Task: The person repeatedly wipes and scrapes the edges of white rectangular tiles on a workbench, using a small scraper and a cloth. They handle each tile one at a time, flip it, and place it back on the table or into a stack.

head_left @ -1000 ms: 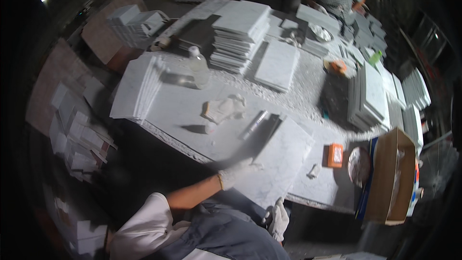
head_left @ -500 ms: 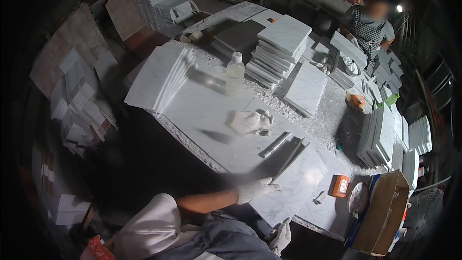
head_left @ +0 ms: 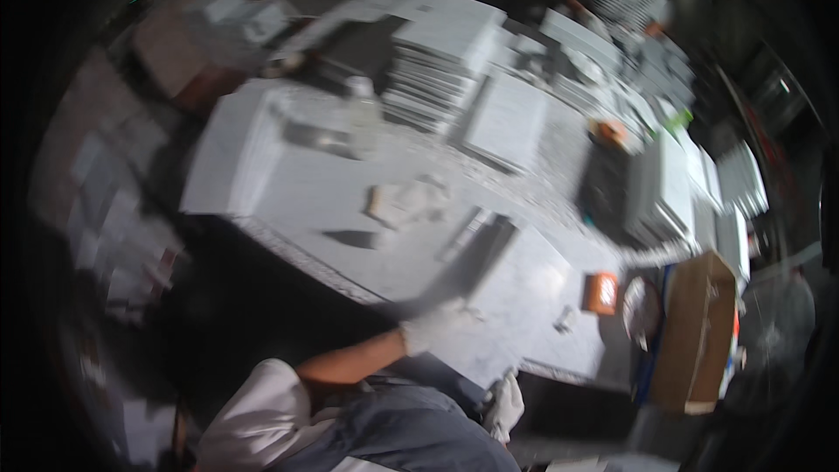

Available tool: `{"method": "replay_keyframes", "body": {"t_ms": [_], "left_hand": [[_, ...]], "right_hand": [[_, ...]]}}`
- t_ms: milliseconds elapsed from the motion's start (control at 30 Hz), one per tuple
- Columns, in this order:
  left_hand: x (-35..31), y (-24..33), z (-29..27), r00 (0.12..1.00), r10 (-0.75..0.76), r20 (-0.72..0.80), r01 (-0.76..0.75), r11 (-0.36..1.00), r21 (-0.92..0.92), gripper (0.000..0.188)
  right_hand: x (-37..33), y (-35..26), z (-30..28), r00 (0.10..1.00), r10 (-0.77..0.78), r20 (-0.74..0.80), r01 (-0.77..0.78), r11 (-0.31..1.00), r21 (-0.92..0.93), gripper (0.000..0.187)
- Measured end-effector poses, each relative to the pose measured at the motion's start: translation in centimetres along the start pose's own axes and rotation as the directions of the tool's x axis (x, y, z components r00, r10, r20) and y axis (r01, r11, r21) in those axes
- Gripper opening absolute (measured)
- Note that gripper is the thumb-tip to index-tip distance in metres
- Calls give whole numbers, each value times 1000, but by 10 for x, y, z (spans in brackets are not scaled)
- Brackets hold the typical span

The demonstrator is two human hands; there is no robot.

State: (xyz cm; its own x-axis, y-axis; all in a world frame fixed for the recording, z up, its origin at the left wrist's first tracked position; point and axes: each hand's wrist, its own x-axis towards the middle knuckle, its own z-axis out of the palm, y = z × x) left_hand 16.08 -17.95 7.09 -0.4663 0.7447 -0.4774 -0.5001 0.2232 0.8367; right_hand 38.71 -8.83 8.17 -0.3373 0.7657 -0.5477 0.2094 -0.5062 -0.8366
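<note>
A white marble tile point(head_left: 517, 297) with grey veining rests at the near edge of the table, throwing a dark shadow along its left side. My left hand point(head_left: 440, 326), in a white glove, grips its left edge; motion blur softens the fingers. At the near corner of the same tile is my gloved right hand point(head_left: 504, 406), closed on it with the fingertips at the edge. Just beyond the tile lie a pale stick-like tool point(head_left: 466, 232) and a crumpled white cloth point(head_left: 411, 201). An orange box point(head_left: 601, 293) stands to the right, beside a small whitish scrap point(head_left: 565, 321).
A capped bottle point(head_left: 362, 118) stands behind the cloth. Stacked tiles point(head_left: 433, 70) rise at the back, with leaning tiles point(head_left: 229, 150) at left and more tiles point(head_left: 662, 192) at right. A cardboard box point(head_left: 696, 332) borders the right side. Another person point(head_left: 625, 4) stands across the table.
The view has swung, so the table and its contents appear shifted left and upward, with blur. Both hands stay on the marble tile.
</note>
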Motion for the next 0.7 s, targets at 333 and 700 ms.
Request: {"method": "replay_keyframes", "body": {"t_ms": [333,700], "left_hand": [[-1,5,5,987,-115,-115,108,992,-66,71],[-1,6,4,964,-119,-239,155,978,141,98]], "right_hand": [[-6,-20,-9,968,138,211,-165,979,119,38],[29,-34,-46,989,-115,98,115,993,6,44]]}}
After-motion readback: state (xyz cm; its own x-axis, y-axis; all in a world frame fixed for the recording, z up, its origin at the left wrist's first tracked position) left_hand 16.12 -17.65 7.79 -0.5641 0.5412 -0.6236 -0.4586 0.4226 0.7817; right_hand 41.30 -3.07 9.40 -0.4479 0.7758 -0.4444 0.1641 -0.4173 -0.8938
